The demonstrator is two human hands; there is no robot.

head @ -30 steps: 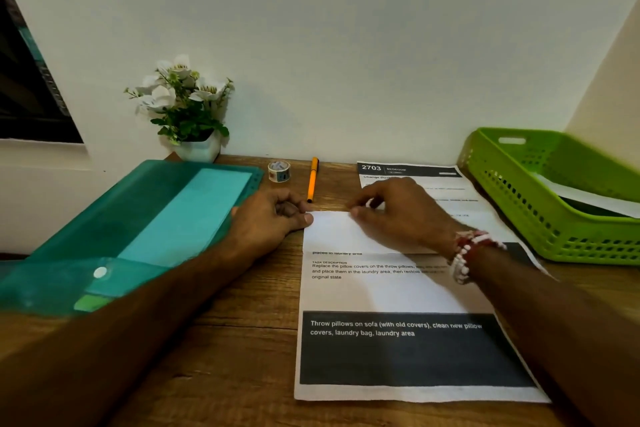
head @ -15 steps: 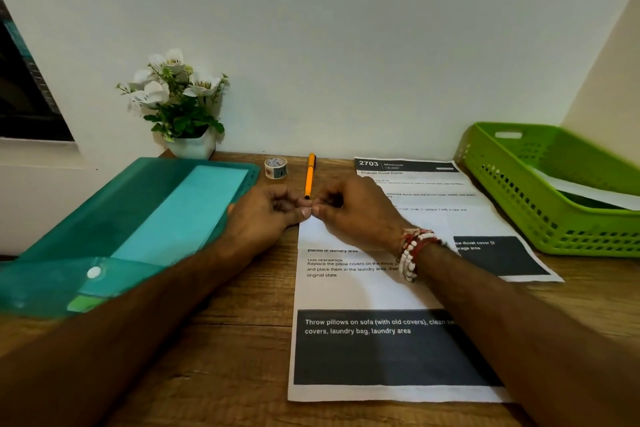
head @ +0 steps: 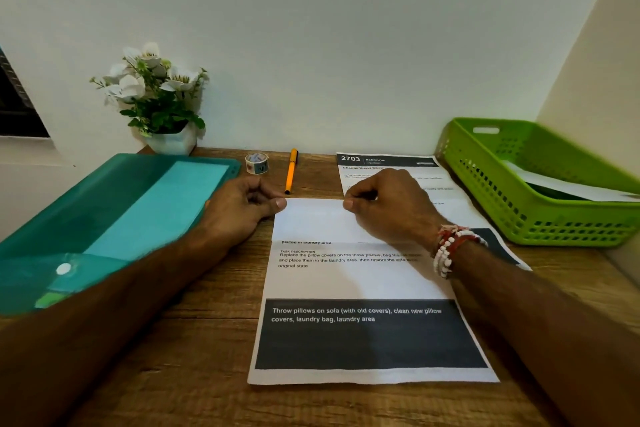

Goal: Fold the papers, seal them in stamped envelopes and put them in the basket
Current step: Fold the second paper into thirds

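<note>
On the tabletop [head: 207, 340] at centre, the paper [head: 349, 277] lies with its 12 o'clock end folded down. The left hand [head: 239, 208] and right hand [head: 391, 208], fingers curled, pinch the crease [head: 311, 199]. First fold in hand; next, probably, the 6 o'clock end folds up squarely.

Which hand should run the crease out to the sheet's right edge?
Probably right. The right hand sits mid-crease on the folded paper, the remaining stretch lying on its side; the left hand holds the left corner.

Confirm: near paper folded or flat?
Partly folded: the paper has its top flap turned down, blank side up; left hand and right hand pinch the crease.
</note>
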